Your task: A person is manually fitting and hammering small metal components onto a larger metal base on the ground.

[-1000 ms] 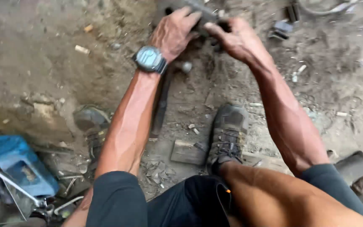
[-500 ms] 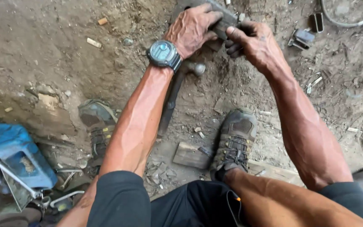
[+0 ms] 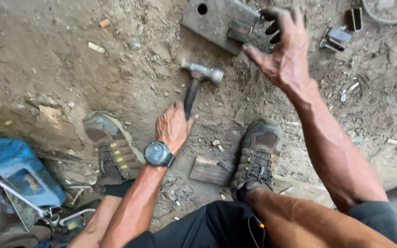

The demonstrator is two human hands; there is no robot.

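- The ball-peen hammer (image 3: 198, 82) is seen lying on the dirt floor (image 3: 47, 59), its steel head pointed away from the person and its dark handle running back toward the left hand (image 3: 173, 126).
- The lower end of the handle is met by the left hand, whose fingers are curled at it; whether the grip is fully closed cannot be told, since the fingers are hidden behind the back of the hand.
- The right hand (image 3: 283, 50) is held spread, fingers splayed and blackened, above the corner of a grey metal block (image 3: 217, 20) with a round hole – nothing is pinched in it.
- The hammer is judged to be head-heavy and rigid; the handle looks smooth and may be slippery with grime, so it would best be taken near the end of the handle for swing, or closer to the head for control.
- The block is judged heavy and stiff, unlikely to shift easily.
- The top edge of the block is cut off by the frame – the small part fixed at its near edge is hard to make out.
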